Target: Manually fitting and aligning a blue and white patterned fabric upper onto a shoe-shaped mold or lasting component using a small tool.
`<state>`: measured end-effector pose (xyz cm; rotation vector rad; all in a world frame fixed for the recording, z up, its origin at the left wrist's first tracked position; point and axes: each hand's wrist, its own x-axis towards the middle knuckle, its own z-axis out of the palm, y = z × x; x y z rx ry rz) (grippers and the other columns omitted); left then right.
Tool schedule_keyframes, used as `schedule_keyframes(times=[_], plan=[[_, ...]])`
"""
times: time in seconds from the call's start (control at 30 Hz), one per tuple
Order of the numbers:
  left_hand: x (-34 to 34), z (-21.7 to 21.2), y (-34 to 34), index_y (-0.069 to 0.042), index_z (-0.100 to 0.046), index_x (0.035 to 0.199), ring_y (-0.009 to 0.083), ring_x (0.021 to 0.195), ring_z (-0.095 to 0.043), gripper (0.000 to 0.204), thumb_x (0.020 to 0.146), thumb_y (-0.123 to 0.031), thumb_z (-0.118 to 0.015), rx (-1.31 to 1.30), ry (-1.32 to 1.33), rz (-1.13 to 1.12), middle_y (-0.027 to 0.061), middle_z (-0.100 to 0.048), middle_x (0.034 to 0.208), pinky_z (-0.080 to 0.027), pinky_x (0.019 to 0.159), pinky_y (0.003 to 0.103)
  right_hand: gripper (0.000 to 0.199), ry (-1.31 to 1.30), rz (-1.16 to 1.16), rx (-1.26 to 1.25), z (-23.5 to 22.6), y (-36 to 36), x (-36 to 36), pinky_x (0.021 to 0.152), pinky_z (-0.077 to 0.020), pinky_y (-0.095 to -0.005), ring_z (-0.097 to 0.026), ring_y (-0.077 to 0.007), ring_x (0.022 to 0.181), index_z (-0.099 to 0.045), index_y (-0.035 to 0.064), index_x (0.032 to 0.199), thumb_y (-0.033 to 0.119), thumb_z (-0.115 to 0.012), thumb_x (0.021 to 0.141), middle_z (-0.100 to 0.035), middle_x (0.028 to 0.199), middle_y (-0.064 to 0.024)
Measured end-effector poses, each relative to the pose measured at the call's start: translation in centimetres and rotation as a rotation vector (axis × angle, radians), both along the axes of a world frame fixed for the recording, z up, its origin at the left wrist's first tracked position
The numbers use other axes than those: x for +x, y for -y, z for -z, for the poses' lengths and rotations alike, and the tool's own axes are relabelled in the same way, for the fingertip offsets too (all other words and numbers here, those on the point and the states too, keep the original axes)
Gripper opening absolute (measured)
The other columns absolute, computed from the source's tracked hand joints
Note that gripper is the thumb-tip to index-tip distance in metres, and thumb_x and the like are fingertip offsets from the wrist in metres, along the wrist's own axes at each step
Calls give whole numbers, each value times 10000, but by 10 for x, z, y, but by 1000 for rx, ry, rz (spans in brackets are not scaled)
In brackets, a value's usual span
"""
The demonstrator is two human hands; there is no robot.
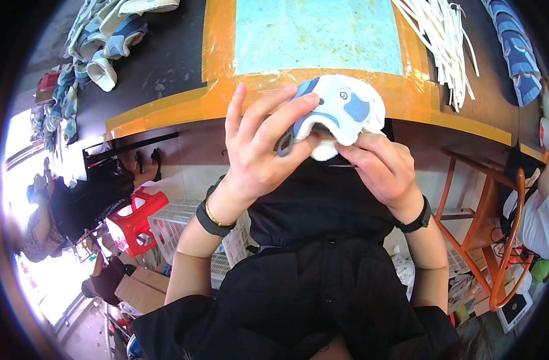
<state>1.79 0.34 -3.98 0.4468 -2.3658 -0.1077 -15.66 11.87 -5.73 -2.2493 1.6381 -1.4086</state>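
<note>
The left hand [255,157] at 11 o'clock, fingers fanned, and the right hand [387,171] near 3, fingers bunched, pinch the blue-and-white upper [354,107] between 1 and 2; its round mark [344,95] is too small to read. In view, it overlaps the worktop's [172,66] near edge, lined with orange tape [160,111]. Beyond, a light-blue sheet [316,36] spreads at 12, with strips [439,48] at 2 and more uppers [127,39] at 10, well apart from the hands.

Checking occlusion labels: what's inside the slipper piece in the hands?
In the slipper piece, white fluffy lining shows along the opening. The left hand has its thumb there; the right hand pinches the edge. Deeper inside is covered; can't tell.
</note>
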Motion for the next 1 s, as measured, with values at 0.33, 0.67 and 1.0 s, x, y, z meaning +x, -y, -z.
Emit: schedule_keyframes(times=[0.33,0.67,1.0], plan=[[-1,1,-2,-209,-627,661,210,1051,-597,116,644,-178,-737,-32,27,-18,-14,-618,1186,-239,1095,493,232,-45,58,263,-18,-3,0,465,-456,-274,-558,-164,549,-675,36,960,35,-658,728,-444,705,-56],[-1,-7,-3,-221,-681,767,231,1082,-581,220,620,-58,-697,-60,143,-17,35,-578,1202,-253,1094,468,233,18,-80,420,-35,6,-13,565,-496,-328,-588,-231,649,-670,71,955,-8,-610,744,-476,796,-96],[-6,-26,3,-54,-652,799,304,1171,-532,174,676,-13,-768,557,47,36,196,-454,1330,-456,929,403,260,330,267,22,-35,-12,4,617,-518,-260,-633,-149,678,-684,36,1007,-19,-721,756,-590,1027,-88]])
